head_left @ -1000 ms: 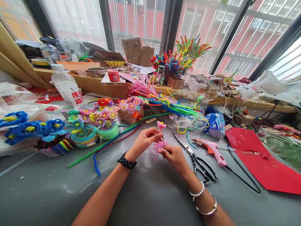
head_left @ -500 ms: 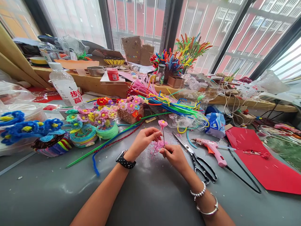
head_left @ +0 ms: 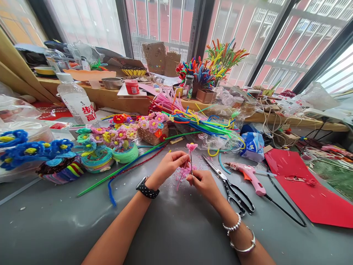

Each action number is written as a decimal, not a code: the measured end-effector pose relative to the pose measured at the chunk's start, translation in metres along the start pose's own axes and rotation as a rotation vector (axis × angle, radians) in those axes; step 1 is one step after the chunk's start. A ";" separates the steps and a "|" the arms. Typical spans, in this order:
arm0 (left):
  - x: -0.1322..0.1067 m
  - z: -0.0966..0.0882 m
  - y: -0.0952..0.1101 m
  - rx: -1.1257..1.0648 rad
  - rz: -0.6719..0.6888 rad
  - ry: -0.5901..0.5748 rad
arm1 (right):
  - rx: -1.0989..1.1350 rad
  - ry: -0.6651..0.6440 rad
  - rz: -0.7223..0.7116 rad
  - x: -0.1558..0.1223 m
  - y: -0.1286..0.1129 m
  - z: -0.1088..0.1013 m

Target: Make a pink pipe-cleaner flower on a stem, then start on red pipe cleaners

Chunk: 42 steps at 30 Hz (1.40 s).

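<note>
A small pink pipe-cleaner flower on a thin dark stem stands upright between my hands. My right hand pinches the lower stem, its fingers closed. At the upper stem, just under the bloom, my left hand is closed in a pinch. From its fingers a thin pink strand trails down towards the table; where it meets the stem is hidden. Pink fuzz scraps lie behind both hands. Beside my right hand rest large black-handled scissors, blades partly apart.
A pink glue gun with its cord and a red sheet lie to the right. Left stand pots of pipe-cleaner flowers and a plastic bottle. Long pipe cleaners pile up before the wooden ledge.
The pink flower has turned and tipped, so its bloom now shows more from the side and sits slightly lower. Both hands keep nearly the same places.
</note>
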<state>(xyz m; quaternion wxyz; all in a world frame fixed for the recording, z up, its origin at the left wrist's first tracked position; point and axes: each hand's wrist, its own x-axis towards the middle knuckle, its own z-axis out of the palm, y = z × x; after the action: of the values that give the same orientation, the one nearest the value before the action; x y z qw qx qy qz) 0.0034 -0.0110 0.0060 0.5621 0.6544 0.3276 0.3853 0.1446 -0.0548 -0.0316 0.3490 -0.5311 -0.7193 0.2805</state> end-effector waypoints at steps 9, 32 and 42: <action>0.000 0.000 0.001 0.016 0.008 0.025 | 0.024 0.014 0.010 0.001 -0.001 0.000; 0.002 -0.001 -0.006 0.079 0.215 0.297 | -0.226 0.292 0.112 0.005 0.013 -0.014; 0.005 -0.009 -0.013 -0.066 0.259 0.367 | -0.279 0.235 0.347 0.008 0.025 -0.027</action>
<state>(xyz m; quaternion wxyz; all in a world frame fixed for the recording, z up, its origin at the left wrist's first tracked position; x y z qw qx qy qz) -0.0018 0.0000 -0.0056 0.4600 0.5914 0.3249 0.5771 0.1789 -0.0396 -0.0338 0.3005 -0.7185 -0.6036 0.1706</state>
